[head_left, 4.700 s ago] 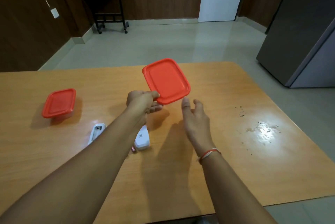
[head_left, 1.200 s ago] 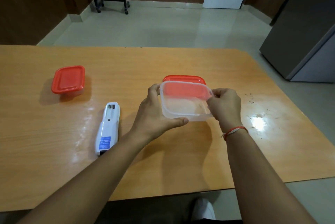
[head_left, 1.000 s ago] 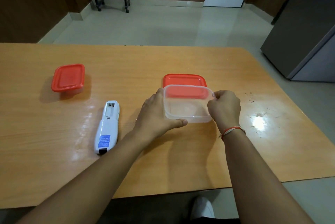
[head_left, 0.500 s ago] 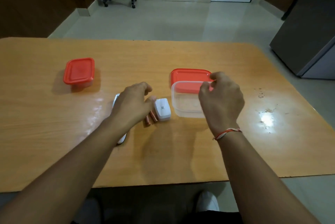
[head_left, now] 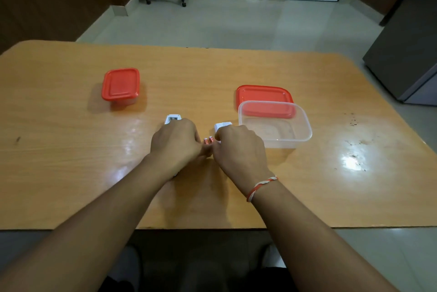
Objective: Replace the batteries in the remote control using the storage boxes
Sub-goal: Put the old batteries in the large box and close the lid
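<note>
Batteries [head_left: 208,140], two small copper-red cells lying side by side on the wooden table [head_left: 71,149], sit right between our two hands, at the fingertips of both. Our left hand [head_left: 176,144] is curled knuckles-up just left of them, its fingers reaching down to the cells; whether it has actually pinched one we cannot tell, since the fingertips are hidden under the hand. Beneath and beyond that hand lies the white remote control [head_left: 172,118], only its far end showing past the knuckles, with the open compartment facing up. Our right hand [head_left: 238,147], with a red and white thread bracelet [head_left: 260,187] at the wrist, is curled the same way just right of the batteries, and its grip is likewise hidden from us. A small white battery cover [head_left: 222,125] peeks out just beyond its knuckles, touching or nearly touching the hand. Further right of this hand stands the clear storage box [head_left: 275,126], open, with nothing visible inside. Its red lid [head_left: 263,95] lies flat on the table just beyond it, seen partly through the box's far wall. Well off to the far left of our left hand sits a smaller storage box with a red lid [head_left: 121,84], closed.
</note>
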